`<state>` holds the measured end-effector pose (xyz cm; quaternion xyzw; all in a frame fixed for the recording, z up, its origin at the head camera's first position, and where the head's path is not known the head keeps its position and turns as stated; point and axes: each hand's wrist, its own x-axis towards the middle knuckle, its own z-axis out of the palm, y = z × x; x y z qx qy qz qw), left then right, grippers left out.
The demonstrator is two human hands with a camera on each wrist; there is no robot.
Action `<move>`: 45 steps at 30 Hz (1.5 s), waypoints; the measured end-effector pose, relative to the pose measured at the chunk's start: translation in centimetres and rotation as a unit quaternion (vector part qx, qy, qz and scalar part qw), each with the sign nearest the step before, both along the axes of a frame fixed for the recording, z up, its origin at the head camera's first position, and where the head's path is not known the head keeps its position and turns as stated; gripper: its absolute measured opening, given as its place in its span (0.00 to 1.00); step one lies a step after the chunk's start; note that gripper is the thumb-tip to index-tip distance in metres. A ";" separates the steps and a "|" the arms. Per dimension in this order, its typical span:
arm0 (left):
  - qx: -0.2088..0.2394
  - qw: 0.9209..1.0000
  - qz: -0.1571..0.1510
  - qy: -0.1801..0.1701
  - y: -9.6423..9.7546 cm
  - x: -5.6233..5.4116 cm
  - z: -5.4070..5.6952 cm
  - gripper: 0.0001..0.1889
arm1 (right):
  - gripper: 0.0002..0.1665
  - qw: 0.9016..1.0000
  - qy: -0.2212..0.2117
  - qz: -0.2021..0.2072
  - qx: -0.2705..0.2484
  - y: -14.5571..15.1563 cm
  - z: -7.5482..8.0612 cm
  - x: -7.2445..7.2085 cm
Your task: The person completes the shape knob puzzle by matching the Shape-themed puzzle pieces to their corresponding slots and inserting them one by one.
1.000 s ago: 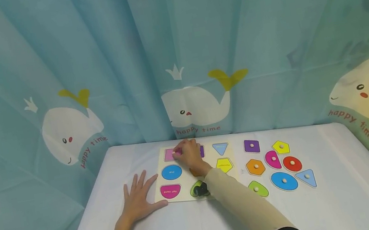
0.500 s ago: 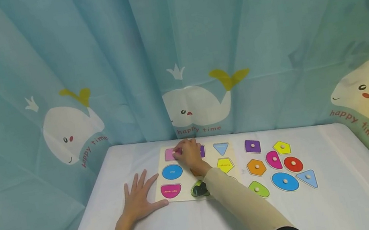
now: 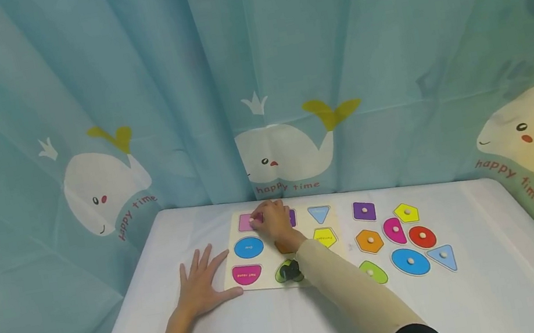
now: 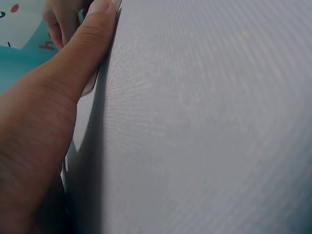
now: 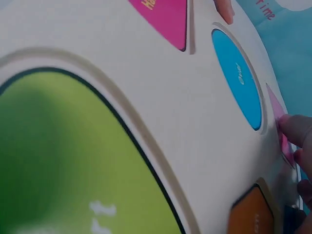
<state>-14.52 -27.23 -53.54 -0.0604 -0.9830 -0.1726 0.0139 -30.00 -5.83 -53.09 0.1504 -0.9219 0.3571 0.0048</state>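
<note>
My right hand [image 3: 278, 225] is at the far left corner of a cream shape puzzle board [image 3: 269, 257]. Thumb and fingers pinch the small knob of a pink four-sided puzzle piece [image 3: 244, 223], which lies at the corner slot; the hand covers part of it. In the right wrist view the fingertips meet on that piece's pink face [image 5: 276, 103]. My left hand [image 3: 199, 291] lies spread on the table, its thumb and index fingertips right at the board's left edge. The left wrist view shows the thumb [image 4: 80, 53] along that edge.
Right of the board lie several loose knobbed pieces, among them a purple square [image 3: 364, 211], an orange hexagon [image 3: 365, 246], a blue oval [image 3: 405, 268] and a red circle [image 3: 420, 243]. Behind the white table [image 3: 498, 281] hangs a blue whale-print curtain [image 3: 169, 88].
Both hands keep their places, the right still pinching the pink piece. Only a slight shift of the head view shows.
</note>
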 end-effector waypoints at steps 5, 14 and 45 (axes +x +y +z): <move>-0.003 1.000 -0.001 -0.008 0.1 0.0 0.1 0.53 | 0.15 0.999 -0.002 0.039 -0.001 1.0 0.5 0.0; -0.003 1.000 -0.001 -0.024 0.1 0.1 0.8 0.54 | 0.18 0.990 0.066 0.124 0.019 3.9 1.8 -0.1; 0.006 1.000 0.006 -0.022 0.2 0.0 0.5 0.55 | 0.36 0.990 0.014 0.115 -0.078 22.3 5.1 1.9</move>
